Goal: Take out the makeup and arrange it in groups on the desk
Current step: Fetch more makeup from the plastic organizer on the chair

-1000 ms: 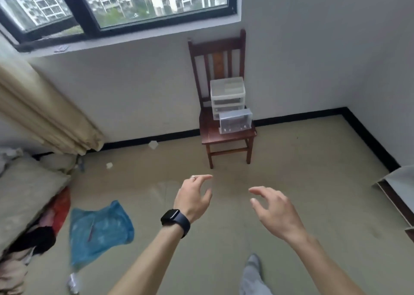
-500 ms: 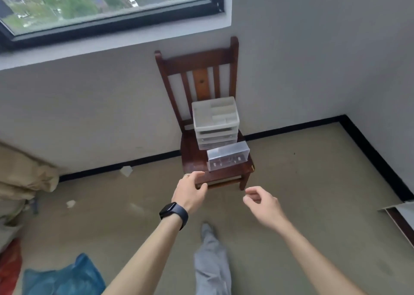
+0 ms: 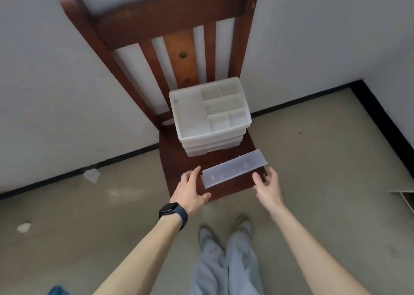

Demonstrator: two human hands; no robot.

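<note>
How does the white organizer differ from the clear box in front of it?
The white organizer is opaque; the clear box is translucent. The white organizer is tall and tiered with an open divided top; the clear box is low, long and narrow. The white organizer stands untouched; the left hand and right hand flank the clear box. Both rest on the chair seat.

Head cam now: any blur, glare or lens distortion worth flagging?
Head view: the wide-angle lens splays the chair back outward; light is soft and even, no glare; mild softness overall, though left hand, right hand and clear tray edges are readable.
</note>
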